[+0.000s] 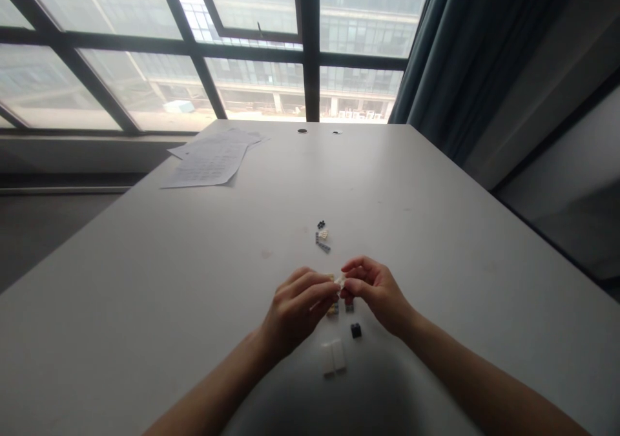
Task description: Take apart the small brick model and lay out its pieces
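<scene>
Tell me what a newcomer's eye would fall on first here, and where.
Probably the bright window beyond the far edge of the white table, with a dark curtain to its right. Next, likely, the left hand and right hand, meeting at a small pale piece near the picture's middle. Then perhaps the printed papers at the table's far left.

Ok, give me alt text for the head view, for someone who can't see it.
The person's left hand holds a small cream piece over a white table, the right hand at it too. Nearer the camera lie a black block and two white blocks; beyond the hands, small loose pieces, papers and a window.
</scene>
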`<action>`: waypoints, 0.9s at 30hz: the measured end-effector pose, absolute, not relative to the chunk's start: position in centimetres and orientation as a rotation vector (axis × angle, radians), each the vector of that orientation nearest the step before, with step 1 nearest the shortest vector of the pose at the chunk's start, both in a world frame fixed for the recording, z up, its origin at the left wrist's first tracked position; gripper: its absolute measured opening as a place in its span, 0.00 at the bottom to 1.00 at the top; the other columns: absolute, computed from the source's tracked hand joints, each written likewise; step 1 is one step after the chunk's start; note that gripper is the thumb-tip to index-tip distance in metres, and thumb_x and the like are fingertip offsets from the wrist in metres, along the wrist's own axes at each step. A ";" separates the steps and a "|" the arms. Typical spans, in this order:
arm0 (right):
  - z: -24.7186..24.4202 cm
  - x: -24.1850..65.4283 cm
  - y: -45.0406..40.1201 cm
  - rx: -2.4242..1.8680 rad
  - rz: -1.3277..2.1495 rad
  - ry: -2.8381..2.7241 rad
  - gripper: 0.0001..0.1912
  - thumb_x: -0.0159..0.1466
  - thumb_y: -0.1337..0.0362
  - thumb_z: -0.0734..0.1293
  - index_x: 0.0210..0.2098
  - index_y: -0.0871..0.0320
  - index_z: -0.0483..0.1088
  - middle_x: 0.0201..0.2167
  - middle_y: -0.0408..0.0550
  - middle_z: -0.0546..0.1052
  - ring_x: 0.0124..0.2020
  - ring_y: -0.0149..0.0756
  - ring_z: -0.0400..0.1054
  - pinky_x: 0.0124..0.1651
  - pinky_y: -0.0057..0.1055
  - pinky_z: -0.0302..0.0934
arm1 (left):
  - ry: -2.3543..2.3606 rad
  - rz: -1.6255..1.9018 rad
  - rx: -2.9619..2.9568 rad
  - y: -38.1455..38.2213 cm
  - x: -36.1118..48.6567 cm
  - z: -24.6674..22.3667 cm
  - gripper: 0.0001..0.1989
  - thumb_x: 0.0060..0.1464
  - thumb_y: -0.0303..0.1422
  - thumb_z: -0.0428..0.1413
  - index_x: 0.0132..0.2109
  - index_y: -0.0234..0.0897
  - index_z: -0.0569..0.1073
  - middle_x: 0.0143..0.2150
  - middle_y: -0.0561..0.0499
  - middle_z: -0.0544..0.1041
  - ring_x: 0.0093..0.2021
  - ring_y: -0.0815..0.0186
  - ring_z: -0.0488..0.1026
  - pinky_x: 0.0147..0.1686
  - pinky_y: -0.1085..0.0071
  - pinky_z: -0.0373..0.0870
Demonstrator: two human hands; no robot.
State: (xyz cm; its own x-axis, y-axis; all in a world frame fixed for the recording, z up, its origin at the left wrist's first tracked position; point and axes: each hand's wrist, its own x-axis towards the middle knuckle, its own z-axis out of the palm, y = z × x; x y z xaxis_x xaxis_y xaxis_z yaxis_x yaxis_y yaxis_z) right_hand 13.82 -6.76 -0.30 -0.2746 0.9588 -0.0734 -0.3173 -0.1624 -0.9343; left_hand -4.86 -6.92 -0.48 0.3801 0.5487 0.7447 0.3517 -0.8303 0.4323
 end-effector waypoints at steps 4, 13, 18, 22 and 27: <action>0.2 14.0 -6.7 -0.906 1.582 -1.142 0.11 0.53 0.67 0.72 0.34 0.58 0.68 0.22 0.40 0.75 0.22 0.29 0.68 0.28 0.27 0.63 | 0.811 1.379 2.397 -6.7 -5.0 -0.4 0.18 0.52 0.28 0.62 0.51 0.39 0.71 0.38 0.48 0.77 0.36 0.67 0.73 0.37 0.71 0.72; 0.1 14.7 -6.6 -0.861 1.612 -1.300 0.13 0.57 0.67 0.70 0.40 0.57 0.65 0.26 0.39 0.74 0.23 0.27 0.66 0.28 0.26 0.61 | 0.839 1.115 2.463 -6.8 -5.4 0.2 0.18 0.55 0.31 0.58 0.53 0.41 0.70 0.44 0.44 0.73 0.42 0.62 0.71 0.41 0.64 0.72; 0.1 14.6 -6.8 -0.923 1.509 -1.421 0.11 0.58 0.68 0.68 0.40 0.56 0.66 0.26 0.39 0.72 0.25 0.28 0.65 0.29 0.26 0.59 | 0.870 1.068 2.483 -6.5 -5.4 0.2 0.16 0.54 0.31 0.59 0.50 0.39 0.71 0.45 0.43 0.74 0.44 0.61 0.70 0.44 0.62 0.71; 0.1 14.6 -6.8 -0.944 1.475 -1.482 0.11 0.59 0.67 0.67 0.41 0.56 0.66 0.27 0.40 0.73 0.26 0.29 0.65 0.30 0.27 0.59 | 0.878 1.085 2.527 -6.3 -5.5 0.4 0.14 0.53 0.33 0.60 0.48 0.39 0.72 0.42 0.44 0.75 0.42 0.62 0.71 0.43 0.63 0.71; 1.2 15.3 -6.6 -1.073 1.228 -1.644 0.11 0.59 0.64 0.68 0.42 0.55 0.67 0.26 0.40 0.71 0.26 0.29 0.62 0.30 0.27 0.57 | 1.039 1.204 2.523 -5.4 -6.9 1.6 0.13 0.51 0.35 0.63 0.43 0.38 0.72 0.41 0.46 0.75 0.41 0.62 0.71 0.42 0.65 0.70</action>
State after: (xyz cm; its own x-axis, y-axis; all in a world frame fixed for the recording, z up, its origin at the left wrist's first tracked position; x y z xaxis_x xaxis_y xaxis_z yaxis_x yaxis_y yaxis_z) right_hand 15.27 -6.61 1.23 -0.3176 0.9418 0.1097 0.1614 0.1677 -0.9725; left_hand -6.85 -5.39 1.57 0.4349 0.6499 0.6232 0.5217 -0.7460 0.4139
